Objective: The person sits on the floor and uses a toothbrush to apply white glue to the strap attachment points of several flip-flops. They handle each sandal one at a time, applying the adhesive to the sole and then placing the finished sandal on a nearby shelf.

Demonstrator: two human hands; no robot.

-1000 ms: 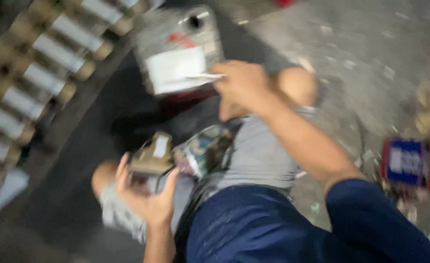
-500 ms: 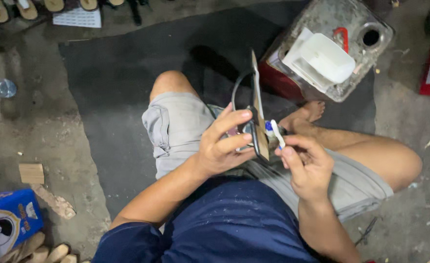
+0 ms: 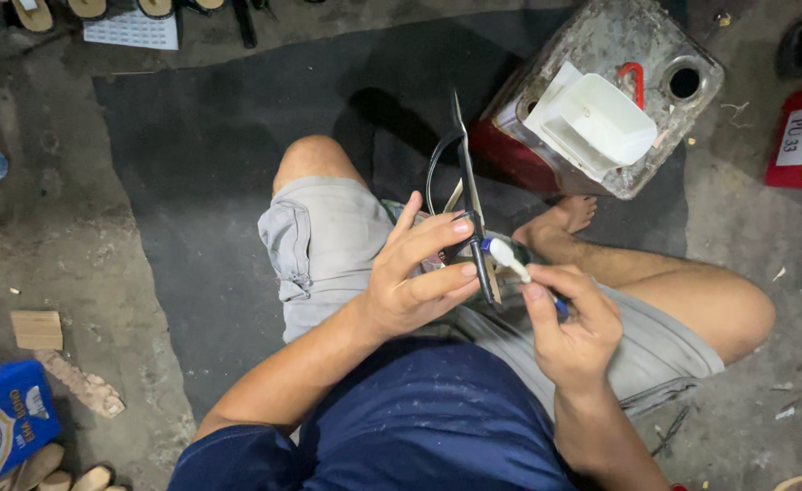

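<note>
My left hand (image 3: 414,282) is closed on a thin flat sandal sole (image 3: 470,214) with a dark strap loop, fingers spread along its near face and thumb behind; my right hand (image 3: 569,318) grips a small brush (image 3: 507,256) with a blue handle and a whitish tip, pinched between thumb and fingers. The sole sits above my lap, between my knees, held on edge. Its long axis runs almost straight away from me, the far tip pointing toward the grey metal can (image 3: 601,45) ahead and the near end buried in my left hand. The brush lies crosswise to it, tip pointing left and slightly away, touching or just short of the sole's right face near its lower end; I cannot tell which. Progress, as a judgement: the brush head looks loaded with something pale, and the contact point is low on the sole, so coating appears to be at an early stage, with most of the length toward the far tip looking bare. Whether the hidden left face carries anything cannot be seen. A white open tub (image 3: 596,118) rests tilted on top of the can, just beyond my bare foot (image 3: 560,221). I sit on a dark mat (image 3: 192,164) on the concrete floor. A row of finished sandals (image 3: 33,14) lies at the far left edge, well apart.
</note>
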